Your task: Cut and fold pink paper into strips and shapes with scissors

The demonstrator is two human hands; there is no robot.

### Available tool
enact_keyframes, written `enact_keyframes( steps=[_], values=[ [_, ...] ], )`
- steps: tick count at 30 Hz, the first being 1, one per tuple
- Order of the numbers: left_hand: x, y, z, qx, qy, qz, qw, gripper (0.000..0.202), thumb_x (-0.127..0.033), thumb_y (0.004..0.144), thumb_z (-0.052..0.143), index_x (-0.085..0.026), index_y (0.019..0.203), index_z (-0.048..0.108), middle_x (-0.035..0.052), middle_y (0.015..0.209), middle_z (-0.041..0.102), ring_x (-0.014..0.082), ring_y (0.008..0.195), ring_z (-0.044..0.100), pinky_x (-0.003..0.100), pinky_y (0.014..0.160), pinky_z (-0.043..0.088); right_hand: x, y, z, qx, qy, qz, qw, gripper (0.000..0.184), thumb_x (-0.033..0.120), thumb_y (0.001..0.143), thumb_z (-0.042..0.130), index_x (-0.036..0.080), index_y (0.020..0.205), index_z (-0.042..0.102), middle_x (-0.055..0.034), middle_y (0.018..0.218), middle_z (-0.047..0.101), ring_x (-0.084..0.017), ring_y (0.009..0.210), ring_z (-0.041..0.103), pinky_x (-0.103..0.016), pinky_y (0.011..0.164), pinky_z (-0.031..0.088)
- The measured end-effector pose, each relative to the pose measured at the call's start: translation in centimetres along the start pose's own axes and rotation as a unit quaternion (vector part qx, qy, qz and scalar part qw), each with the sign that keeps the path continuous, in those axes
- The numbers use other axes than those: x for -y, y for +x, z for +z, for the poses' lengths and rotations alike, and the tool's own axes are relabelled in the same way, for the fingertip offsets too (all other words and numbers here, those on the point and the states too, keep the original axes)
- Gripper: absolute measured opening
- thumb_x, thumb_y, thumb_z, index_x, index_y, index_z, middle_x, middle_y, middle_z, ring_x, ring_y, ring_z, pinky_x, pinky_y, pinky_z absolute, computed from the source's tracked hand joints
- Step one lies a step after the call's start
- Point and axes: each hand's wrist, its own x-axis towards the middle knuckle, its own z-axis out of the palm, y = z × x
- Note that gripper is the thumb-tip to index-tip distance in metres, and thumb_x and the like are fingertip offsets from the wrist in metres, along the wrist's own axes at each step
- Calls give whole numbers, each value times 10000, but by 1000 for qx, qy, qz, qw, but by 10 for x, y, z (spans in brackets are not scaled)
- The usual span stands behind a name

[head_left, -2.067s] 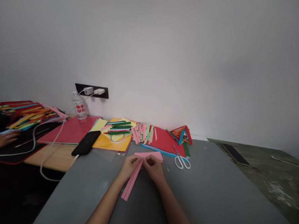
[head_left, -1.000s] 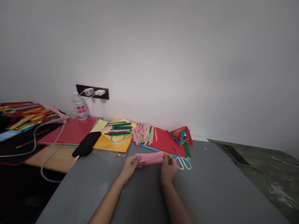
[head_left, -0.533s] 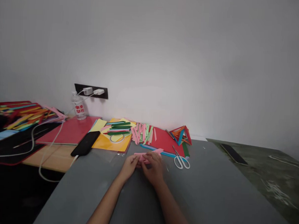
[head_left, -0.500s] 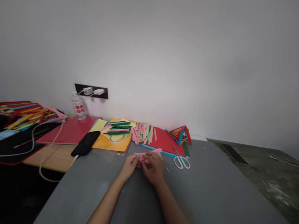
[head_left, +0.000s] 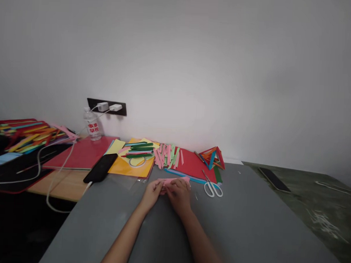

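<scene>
Pink paper [head_left: 169, 181], seemingly strips, is held between my two hands just above the grey tabletop [head_left: 171, 232]. My left hand [head_left: 151, 193] pinches its left end. My right hand [head_left: 179, 195] has its fingers curled round the right part, thumb and fingertips close to the left hand. Much of the paper is covered by my fingers, so its folds cannot be made out. Beyond the hands lie blue strips [head_left: 185, 177]. White-handled scissors [head_left: 212, 187] rest to the right of my right hand, points away from me.
Pink and green strips [head_left: 168, 156] lie behind, beside a red sheet [head_left: 191, 163] bearing a coloured paper frame [head_left: 212, 158]. A tape roll [head_left: 137, 165] sits on yellow paper [head_left: 124, 169]. Left are a black phone [head_left: 100, 168], a bottle [head_left: 92, 124] and a white cable [head_left: 48, 197].
The pink paper has turned slightly between my hands and now appears flatter. My right fingers have shifted a little, curling closer in. Things on the table stay where they were.
</scene>
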Motion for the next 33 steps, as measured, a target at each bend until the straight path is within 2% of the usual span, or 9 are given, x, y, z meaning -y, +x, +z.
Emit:
enact_keyframes(
  steps=[3, 7, 12, 19, 24, 28, 33],
  values=[
    [2, 0, 0, 3, -20, 2, 1000, 370, -420, 662, 550, -130, 884, 614, 57, 744, 667, 170, 670, 612, 290, 646, 486, -3, 0, 1, -8, 26, 39, 999, 125, 315, 719, 527, 249, 715, 634, -16, 767, 588, -177, 798, 485, -315, 749, 290],
    [1, -1, 1, 45, -37, 9, 998, 375, -431, 680, 524, -132, 889, 610, 75, 861, 658, 200, 763, 608, 341, 726, 468, -9, -1, 1, -25, 56, 90, 994, 190, 366, 713, 519, 215, 671, 626, -33, 760, 585, -185, 789, 484, -315, 738, 305],
    [-3, -3, 3, 79, -15, 17, 997, 386, -406, 716, 493, -148, 990, 577, 86, 934, 641, 211, 842, 588, 354, 773, 442, -13, -3, 4, -35, 53, 111, 992, 209, 381, 712, 509, 209, 650, 611, -31, 745, 584, -189, 794, 481, -320, 747, 300],
    [-2, -3, 2, 60, 21, 6, 998, 350, -383, 710, 507, -150, 955, 597, 78, 900, 652, 196, 809, 595, 311, 732, 452, -15, -3, 5, -32, 52, 107, 992, 211, 385, 708, 509, 207, 639, 599, -22, 723, 583, -178, 777, 488, -307, 735, 301],
    [-4, -3, 4, 90, 7, 40, 995, 348, -366, 692, 538, -143, 952, 597, 86, 932, 643, 196, 834, 585, 311, 777, 428, -15, -2, 5, -36, 52, 102, 993, 199, 370, 707, 511, 210, 624, 595, -17, 698, 578, -171, 772, 487, -307, 749, 299],
    [-3, -3, 4, 74, 13, 24, 997, 368, -407, 684, 531, -138, 924, 606, 92, 895, 656, 205, 799, 597, 302, 707, 449, -13, -3, 5, -45, 37, 104, 993, 209, 377, 702, 509, 208, 617, 595, -19, 706, 573, -172, 782, 483, -299, 728, 300],
    [1, -3, 1, 73, 14, 25, 997, 379, -395, 697, 525, -147, 978, 577, 92, 894, 658, 205, 798, 602, 276, 656, 449, -10, -3, 2, -58, 24, 119, 991, 208, 381, 708, 504, 210, 628, 592, -30, 781, 563, -191, 833, 461, -311, 739, 284]
  ],
)
